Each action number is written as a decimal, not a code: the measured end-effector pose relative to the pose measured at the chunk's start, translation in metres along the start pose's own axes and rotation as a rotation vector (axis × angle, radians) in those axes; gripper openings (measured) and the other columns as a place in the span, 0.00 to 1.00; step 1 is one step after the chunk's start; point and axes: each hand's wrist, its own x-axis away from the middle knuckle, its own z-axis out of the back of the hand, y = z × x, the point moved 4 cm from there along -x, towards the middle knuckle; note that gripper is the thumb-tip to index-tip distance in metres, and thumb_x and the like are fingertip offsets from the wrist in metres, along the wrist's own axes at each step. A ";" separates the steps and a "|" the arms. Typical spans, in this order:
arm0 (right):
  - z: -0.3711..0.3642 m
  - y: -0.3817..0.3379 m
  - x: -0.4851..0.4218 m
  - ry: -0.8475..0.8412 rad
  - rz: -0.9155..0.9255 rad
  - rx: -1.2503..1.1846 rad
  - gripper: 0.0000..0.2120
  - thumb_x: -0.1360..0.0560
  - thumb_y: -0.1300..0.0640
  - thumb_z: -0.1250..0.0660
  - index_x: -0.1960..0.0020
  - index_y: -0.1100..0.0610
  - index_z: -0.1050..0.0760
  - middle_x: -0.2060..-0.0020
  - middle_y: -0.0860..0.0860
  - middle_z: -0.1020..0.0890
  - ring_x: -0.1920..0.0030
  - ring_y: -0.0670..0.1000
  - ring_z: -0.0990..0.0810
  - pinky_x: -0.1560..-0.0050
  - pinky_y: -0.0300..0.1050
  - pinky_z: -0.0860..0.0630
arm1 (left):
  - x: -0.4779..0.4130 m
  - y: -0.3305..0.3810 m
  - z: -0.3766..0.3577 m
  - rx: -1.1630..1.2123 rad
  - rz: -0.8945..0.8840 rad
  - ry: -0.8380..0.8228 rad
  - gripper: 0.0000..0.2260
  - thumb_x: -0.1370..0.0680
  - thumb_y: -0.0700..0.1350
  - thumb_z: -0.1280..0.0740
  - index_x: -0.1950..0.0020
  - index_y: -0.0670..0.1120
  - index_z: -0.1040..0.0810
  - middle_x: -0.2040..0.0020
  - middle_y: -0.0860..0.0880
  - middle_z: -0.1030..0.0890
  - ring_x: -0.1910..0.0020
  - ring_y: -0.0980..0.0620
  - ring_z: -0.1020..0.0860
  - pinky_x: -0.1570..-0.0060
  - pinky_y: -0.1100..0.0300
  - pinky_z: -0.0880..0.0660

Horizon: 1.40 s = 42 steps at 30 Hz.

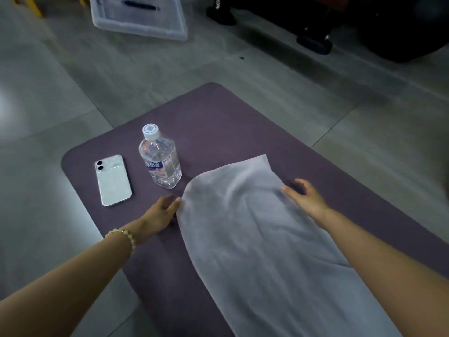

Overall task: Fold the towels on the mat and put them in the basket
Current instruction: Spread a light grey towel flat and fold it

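Insp. notes, head view.

1. Towel (255,239): pale grey, lies flat on purple mat (218,122), occupying the mat's near-right part. Long axis runs from near right to far left, approx. parallel w/ the mat's long edges. Far short end points away from the person; far-right corner is sharp, far-left corner is rounded over. Near end runs out of frame at the bottom. Surface has shallow wrinkles across the middle.

2. Left hand (160,215): palm down on the mat at the towel's left edge, close to the far-left corner. Fingers straight and together, tips meeting the fabric edge; no pinch seen. Beaded bracelet (124,235) on the wrist.

3. Right hand (307,199): at the towel's right edge, opposite the left. Fingers loosely spread, fingertips on the fabric, thumb lifted off. Nothing gripped.

4. Edges / room: wide band of bare mat beyond the towel's far end. Narrower strip of mat along the right edge. On the left, a water bottle (160,159) stands upright just beside the far-left corner, apart from the fabric. Phone (113,180) lies face down further left, near the mat's left edge.

5. Surrounds: grey tiled floor (73,81). Clear plastic container (138,18) on the floor, well beyond the mat. Dark wheeled equipment (315,42) at far right.
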 end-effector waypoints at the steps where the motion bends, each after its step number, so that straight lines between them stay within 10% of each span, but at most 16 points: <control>1: -0.004 -0.002 -0.009 -0.021 -0.004 -0.023 0.31 0.25 0.47 0.31 0.27 0.57 0.37 0.28 0.53 0.33 0.30 0.52 0.33 0.32 0.44 0.37 | -0.002 0.003 -0.005 0.010 -0.031 -0.046 0.19 0.20 0.55 0.39 0.34 0.47 0.29 0.41 0.47 0.22 0.44 0.50 0.24 0.43 0.60 0.31; 6: -0.027 -0.021 -0.052 -0.087 -0.047 0.022 0.33 0.26 0.39 0.34 0.28 0.57 0.34 0.30 0.53 0.30 0.30 0.55 0.32 0.29 0.48 0.37 | -0.010 0.004 -0.010 -0.115 -0.090 -0.174 0.32 0.35 0.73 0.40 0.48 0.49 0.20 0.51 0.50 0.17 0.48 0.47 0.21 0.39 0.50 0.27; 12: -0.042 -0.045 -0.067 -0.313 -0.128 -0.051 0.16 0.23 0.50 0.34 0.43 0.61 0.23 0.57 0.53 0.18 0.60 0.51 0.19 0.57 0.45 0.23 | 0.005 0.019 -0.015 0.287 -0.075 -0.374 0.16 0.19 0.51 0.41 0.40 0.43 0.21 0.45 0.48 0.17 0.44 0.52 0.19 0.41 0.59 0.25; 17: -0.018 -0.088 -0.099 -0.051 0.118 -0.061 0.11 0.28 0.57 0.27 0.55 0.55 0.30 0.63 0.50 0.26 0.66 0.48 0.29 0.70 0.33 0.32 | 0.007 0.014 0.004 0.200 -0.066 -0.097 0.14 0.24 0.56 0.34 0.46 0.47 0.24 0.52 0.51 0.18 0.57 0.60 0.19 0.59 0.68 0.25; 23: -0.033 -0.065 -0.114 -0.065 -0.019 0.087 0.27 0.28 0.53 0.26 0.35 0.63 0.29 0.42 0.58 0.22 0.44 0.57 0.21 0.41 0.50 0.25 | 0.015 -0.014 0.008 -0.063 -0.057 -0.302 0.18 0.29 0.59 0.28 0.50 0.45 0.17 0.52 0.47 0.15 0.55 0.56 0.19 0.46 0.56 0.22; 34: -0.021 -0.053 -0.109 0.095 0.135 0.047 0.12 0.27 0.60 0.28 0.46 0.65 0.22 0.56 0.56 0.24 0.55 0.52 0.27 0.57 0.40 0.32 | 0.010 -0.030 0.044 0.346 -0.086 0.157 0.15 0.28 0.43 0.27 0.63 0.46 0.34 0.73 0.54 0.30 0.75 0.56 0.32 0.77 0.66 0.32; 38: -0.029 -0.053 -0.104 0.121 0.167 0.214 0.22 0.27 0.55 0.28 0.36 0.62 0.26 0.41 0.59 0.23 0.44 0.56 0.23 0.40 0.49 0.29 | 0.007 -0.041 0.041 0.103 0.003 0.259 0.20 0.31 0.42 0.23 0.44 0.44 0.27 0.54 0.46 0.26 0.62 0.52 0.27 0.60 0.68 0.25; 42: -0.042 -0.034 -0.073 0.111 0.334 0.328 0.23 0.24 0.53 0.33 0.31 0.59 0.30 0.31 0.58 0.32 0.31 0.59 0.32 0.30 0.54 0.37 | 0.023 -0.011 0.009 -0.447 -0.348 0.342 0.25 0.27 0.59 0.35 0.34 0.47 0.27 0.37 0.46 0.28 0.38 0.44 0.31 0.36 0.53 0.35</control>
